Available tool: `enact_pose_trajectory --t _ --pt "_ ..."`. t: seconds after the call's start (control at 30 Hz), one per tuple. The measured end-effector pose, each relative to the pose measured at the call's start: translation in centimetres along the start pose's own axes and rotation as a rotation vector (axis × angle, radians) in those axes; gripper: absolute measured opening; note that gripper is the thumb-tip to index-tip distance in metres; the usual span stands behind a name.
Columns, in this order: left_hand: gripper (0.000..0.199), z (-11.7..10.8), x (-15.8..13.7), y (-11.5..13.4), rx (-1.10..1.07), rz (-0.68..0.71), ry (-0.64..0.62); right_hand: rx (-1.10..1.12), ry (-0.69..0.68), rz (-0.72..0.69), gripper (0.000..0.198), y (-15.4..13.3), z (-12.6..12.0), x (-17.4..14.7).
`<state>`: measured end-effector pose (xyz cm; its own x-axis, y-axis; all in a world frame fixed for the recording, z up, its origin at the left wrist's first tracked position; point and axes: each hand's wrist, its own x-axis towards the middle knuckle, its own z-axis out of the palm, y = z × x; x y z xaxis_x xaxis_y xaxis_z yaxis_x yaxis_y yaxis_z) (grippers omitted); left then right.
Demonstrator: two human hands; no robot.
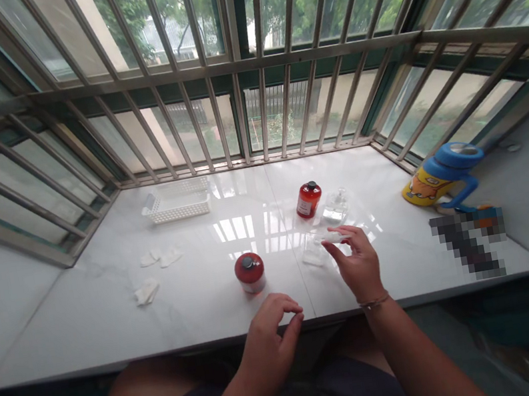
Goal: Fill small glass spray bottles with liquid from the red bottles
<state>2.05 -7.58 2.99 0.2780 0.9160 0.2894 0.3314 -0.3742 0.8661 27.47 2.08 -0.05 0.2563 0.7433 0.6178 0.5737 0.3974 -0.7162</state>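
Right hand: the person's right hand (pixel 359 260), over the worktop (pixel 204 323) right of its middle, pinches a small, translucent whitish piece (pixel 333 238) between thumb and fingertips.
Left hand: the left hand (pixel 273 328) is at the front edge, fingers curled, thumb tip just beside the fingertips in a narrow gap; whether anything sits between them cannot be told.
Under the pinched piece: a clear, blocky transparent container (pixel 313 257), partly hidden by the right hand.
Near red bottle: a round, translucent red bottle with a black cap (pixel 250 273), upright, near the front edge, just beyond the left hand.
Far red bottle: a translucent red bottle with a pale label and black cap (pixel 309 200), farther from the front edge.
Beside it: a clear transparent bottle (pixel 335 208).
Back left corner: a white perforated plastic basket (pixel 178 206).
Left side: crumpled white tissues (pixel 147 292).
Right edge: a blue-and-yellow handled flask (pixel 443 173), near a pixelated dark object (pixel 468 248).
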Motion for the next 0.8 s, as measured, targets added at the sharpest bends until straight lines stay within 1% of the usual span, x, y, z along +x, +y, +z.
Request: enact_pose_trajectory --t 0.1,0.17,0.3,0.43,0.6,0.7,0.8 --pt "0.014 0.0 -0.7 -0.6 -0.006 -0.023 -0.006 -0.006 -0.039 0.003 0.031 0.7 0.5 0.0" --pt "0.017 -0.1 -1.0 -0.9 -0.003 -0.048 -0.011 -0.014 -0.062 0.031 0.034 1.3 0.9 0.0" --pt "0.013 -0.1 -1.3 -1.2 0.019 -0.097 -0.009 -0.041 -0.131 0.119 0.039 2.8 1.8 -0.1" --pt "0.009 -0.1 -1.5 -1.4 0.033 -0.122 -0.012 -0.058 -0.163 0.158 0.041 4.0 2.2 -0.2" --pt "0.009 0.0 -1.5 -1.3 0.064 -0.120 -0.029 -0.040 -0.229 0.185 0.042 4.0 2.0 -0.9" --pt "0.016 0.1 -1.4 -1.4 0.082 -0.104 -0.030 0.003 -0.306 0.183 0.041 3.1 1.7 -1.6" --pt "0.039 0.7 -1.3 -2.0 0.112 -0.100 -0.024 0.076 -0.436 0.165 0.034 1.7 1.2 -2.5"
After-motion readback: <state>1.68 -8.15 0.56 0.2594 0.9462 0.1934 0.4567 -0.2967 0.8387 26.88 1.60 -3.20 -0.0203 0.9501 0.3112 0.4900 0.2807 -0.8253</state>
